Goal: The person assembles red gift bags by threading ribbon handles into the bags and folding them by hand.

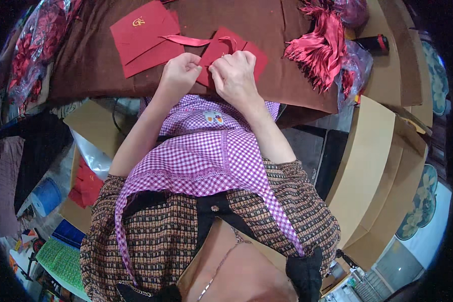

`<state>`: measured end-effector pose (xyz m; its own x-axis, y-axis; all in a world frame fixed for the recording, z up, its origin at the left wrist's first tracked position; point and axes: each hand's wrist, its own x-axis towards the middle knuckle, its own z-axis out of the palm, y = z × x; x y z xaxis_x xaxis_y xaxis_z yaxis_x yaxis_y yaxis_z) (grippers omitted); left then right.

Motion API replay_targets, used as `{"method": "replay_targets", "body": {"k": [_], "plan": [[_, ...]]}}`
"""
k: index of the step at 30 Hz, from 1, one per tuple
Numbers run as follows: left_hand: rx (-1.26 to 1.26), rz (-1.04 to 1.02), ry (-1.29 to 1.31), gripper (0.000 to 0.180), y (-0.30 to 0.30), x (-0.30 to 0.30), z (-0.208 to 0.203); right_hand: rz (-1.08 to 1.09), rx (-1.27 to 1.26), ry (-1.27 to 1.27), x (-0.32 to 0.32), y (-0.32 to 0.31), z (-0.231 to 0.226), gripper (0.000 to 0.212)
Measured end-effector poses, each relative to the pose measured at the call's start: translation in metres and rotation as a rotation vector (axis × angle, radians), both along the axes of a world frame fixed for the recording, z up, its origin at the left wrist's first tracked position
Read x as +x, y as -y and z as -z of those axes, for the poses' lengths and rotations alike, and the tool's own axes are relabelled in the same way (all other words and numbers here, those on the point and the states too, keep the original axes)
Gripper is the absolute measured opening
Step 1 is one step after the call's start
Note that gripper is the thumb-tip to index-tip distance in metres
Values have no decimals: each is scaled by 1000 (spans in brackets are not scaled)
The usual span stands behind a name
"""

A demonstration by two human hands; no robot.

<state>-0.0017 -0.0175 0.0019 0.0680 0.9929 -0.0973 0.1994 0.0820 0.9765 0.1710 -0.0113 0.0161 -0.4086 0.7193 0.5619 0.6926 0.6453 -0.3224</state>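
Observation:
A small red card or envelope [256, 53] lies tilted on the brown cloth, under my hands. Over its top edge runs a red satin ribbon [190, 41], one end trailing left and the other curling down toward my right knuckles. My left hand [180, 75] is closed in a pinch at the card's left side; what is between its fingertips is hidden. Bent over the card's middle, my right hand [235, 78] has curled fingers that cover whatever they grip. To the left, overlapping red envelopes [145, 35] carry a gold mark.
The brown cloth [90, 70] covers the table. A bundle of red ribbons [323, 48] lies at the right, beside clear plastic bags. Another bag of red ribbons [43, 43] sits far left. Open cardboard boxes [362, 166] stand right; a box at lower left holds red envelopes [87, 181].

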Motion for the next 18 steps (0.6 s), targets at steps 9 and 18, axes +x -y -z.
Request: {"method": "replay_targets", "body": {"k": [9, 18], "plan": [[10, -8, 10, 23, 4, 3, 1, 10, 3, 47, -3, 6, -1, 10], [-31, -30, 116, 20, -7, 3, -1, 35, 73, 44, -13, -4, 6, 10]]}}
